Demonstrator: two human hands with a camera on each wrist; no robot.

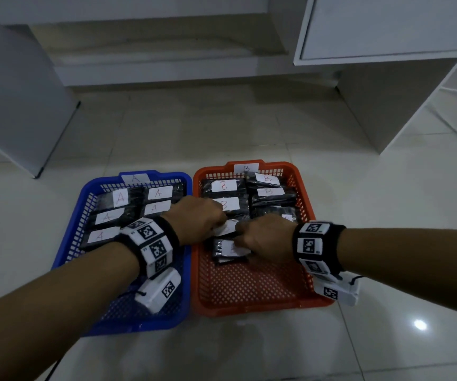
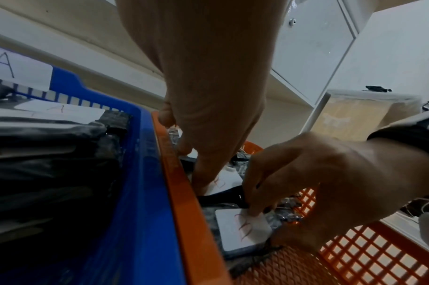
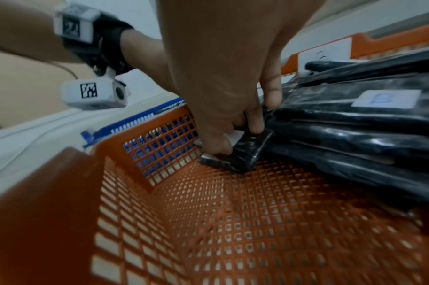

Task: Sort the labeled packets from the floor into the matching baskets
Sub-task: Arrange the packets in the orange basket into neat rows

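While both my hands work inside the orange basket (image 1: 252, 292), my right hand (image 1: 263, 239) curls its fingers (image 3: 256, 123) round the near B packet (image 2: 242, 230), fingertips on its white label. My left hand (image 1: 194, 222) presses straight fingers (image 2: 203, 179) on the next B packet (image 1: 228, 226) just beyond. Each packet's long axis runs across the basket. More B packets (image 1: 224, 186) crowd ahead; the blue basket (image 1: 67, 243) of A packets (image 1: 158, 192) touches alongside.

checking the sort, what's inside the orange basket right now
Black packets labelled B fill the far half of the orange basket; both hands, left hand and right hand, cover packets beneath them.
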